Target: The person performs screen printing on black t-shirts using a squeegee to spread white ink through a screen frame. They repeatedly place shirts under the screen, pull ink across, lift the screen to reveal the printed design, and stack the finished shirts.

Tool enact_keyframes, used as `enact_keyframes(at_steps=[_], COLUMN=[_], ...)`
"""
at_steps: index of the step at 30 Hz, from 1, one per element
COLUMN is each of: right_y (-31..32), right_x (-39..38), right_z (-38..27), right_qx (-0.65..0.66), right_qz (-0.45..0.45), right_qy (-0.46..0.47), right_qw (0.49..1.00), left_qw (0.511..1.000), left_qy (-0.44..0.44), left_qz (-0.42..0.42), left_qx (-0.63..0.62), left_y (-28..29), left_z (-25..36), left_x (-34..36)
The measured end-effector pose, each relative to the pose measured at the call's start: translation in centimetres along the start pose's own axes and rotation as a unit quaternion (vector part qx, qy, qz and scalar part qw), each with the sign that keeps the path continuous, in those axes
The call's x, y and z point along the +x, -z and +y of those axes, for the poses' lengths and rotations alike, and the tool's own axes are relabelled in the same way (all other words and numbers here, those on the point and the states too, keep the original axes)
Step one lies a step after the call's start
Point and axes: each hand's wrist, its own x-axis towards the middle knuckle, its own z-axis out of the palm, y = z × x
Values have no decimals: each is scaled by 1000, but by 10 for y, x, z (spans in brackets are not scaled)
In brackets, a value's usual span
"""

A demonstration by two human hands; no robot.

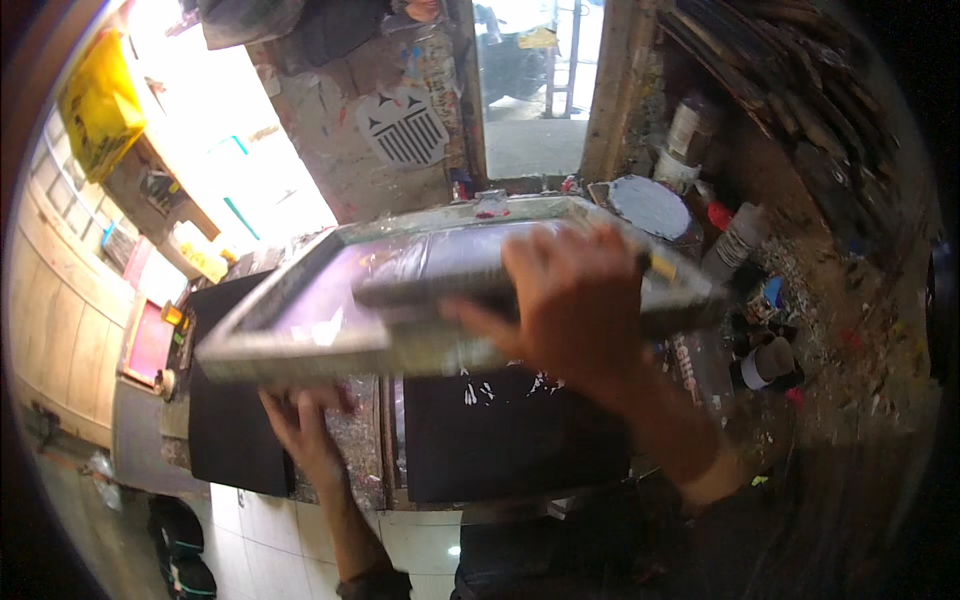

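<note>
My right hand (pixel 580 305), blurred by motion, is closed around a dark, long-bladed squeegee (pixel 430 290) above a screen-printing frame (pixel 300 362). The frame's near edge is raised off the bench, and its mesh (pixel 375 265) looks purplish and pale. Just below the near left edge of the frame is my left hand (pixel 305 425), its fingers apart. A small dark-reddish thing (pixel 345 400) shows beside those fingers, too blurred to name. Under the frame, to the right, lies a black fabric piece (pixel 520 445) with white printed marks along its top.
Another black piece (pixel 235 400) lies at the left of the bench. Back right stand a round tub (pixel 648 205) with a pale top, stained containers (pixel 735 240) and a cup (pixel 768 362). A clamp (pixel 490 204) sits at the frame's far edge. A yellow bag (pixel 103 105) hangs far left.
</note>
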Motion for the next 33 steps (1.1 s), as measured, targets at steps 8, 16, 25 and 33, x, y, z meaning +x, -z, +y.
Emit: enact_keyframes(at_steps=[8,16,25,33], right_y=[17,3,-14,-30], right_x=[161,179,184,198], right_z=[47,71,98,69], right_qx=[17,60,157,135], right_qz=[-213,-162,-120,-49], right_qy=[-137,-94,-54,-49], right_qw=[967,980,979,988], left_qw=[843,774,948,770], left_qy=[-159,-224,-32,-93], left_qz=[-254,-258,25,319], left_qx=[446,533,317,544], left_y=[-109,-108,6,383], left_z=[-226,-267,-127,22], left_x=[153,172,160,114])
